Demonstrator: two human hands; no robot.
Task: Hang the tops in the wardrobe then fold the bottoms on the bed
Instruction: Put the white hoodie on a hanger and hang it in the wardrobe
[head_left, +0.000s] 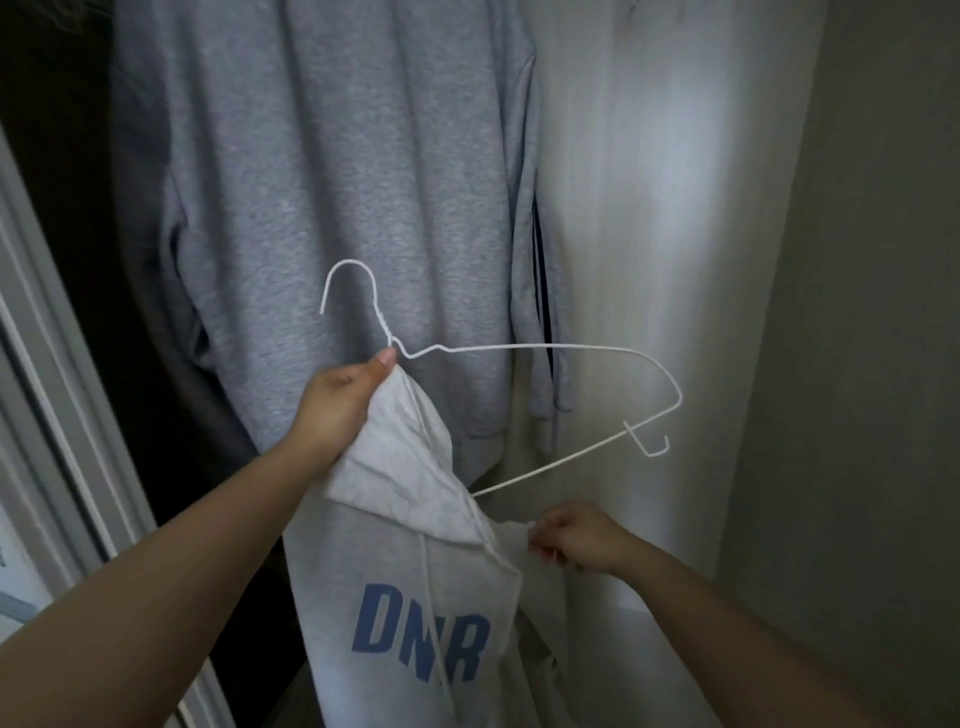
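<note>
A light grey hoodie (415, 597) with blue letters "DNR" hangs from a white wire hanger (545, 347) in front of the open wardrobe. My left hand (340, 400) grips the hanger just below its hook, together with the hoodie's hood fabric. The hanger's left side is inside the hoodie; its right arm and small end hook stick out bare. My right hand (576, 535) pinches the hoodie's cloth at the neck opening, just below the hanger's bottom wire.
A grey sweatshirt (337, 182) hangs in the wardrobe right behind the hanger. The white wardrobe wall (649, 208) stands on the right, a white door frame (47, 364) on the left, with dark space between.
</note>
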